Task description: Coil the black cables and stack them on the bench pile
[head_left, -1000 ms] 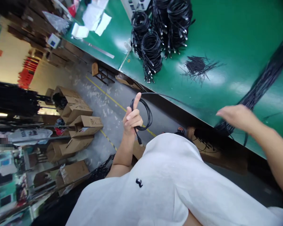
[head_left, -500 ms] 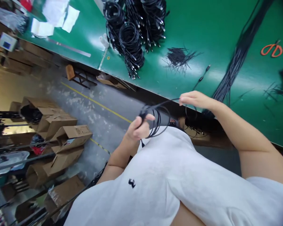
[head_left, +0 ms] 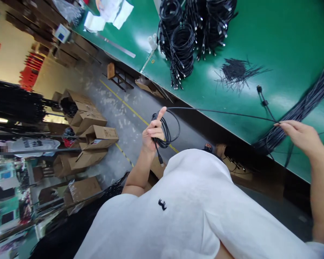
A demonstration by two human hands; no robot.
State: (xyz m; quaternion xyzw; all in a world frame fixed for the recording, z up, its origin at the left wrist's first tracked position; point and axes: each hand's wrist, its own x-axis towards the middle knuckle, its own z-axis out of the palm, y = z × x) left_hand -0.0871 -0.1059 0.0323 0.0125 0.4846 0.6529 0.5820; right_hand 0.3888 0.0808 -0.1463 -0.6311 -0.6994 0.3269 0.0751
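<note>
Several loops of a black cable [head_left: 166, 135] are gathered in my left hand [head_left: 153, 132], fingers wrapped round them and the index finger raised along the strand. One plug of the cable [head_left: 160, 159] hangs below that hand. From the loops a single strand runs taut to the right, over the table edge. My right hand [head_left: 299, 135] pinches it between thumb and fingertips, above a long bundle of black cables [head_left: 299, 104]. Past the pinch, the other end with its connector [head_left: 259, 89] sticks out over the green table [head_left: 261, 28].
Coiled black cables [head_left: 181, 43] lie in a heap on the table. Right of them is a pile of short black ties [head_left: 234, 70]. Papers [head_left: 122, 14] lie at the far left. A wooden stool [head_left: 112, 72] and cardboard boxes [head_left: 102, 135] stand on the floor.
My right hand has moved away to the right, drawing the cable strand out taut. My left hand's loops look tighter, and its index finger is now raised. The view has shifted left.
</note>
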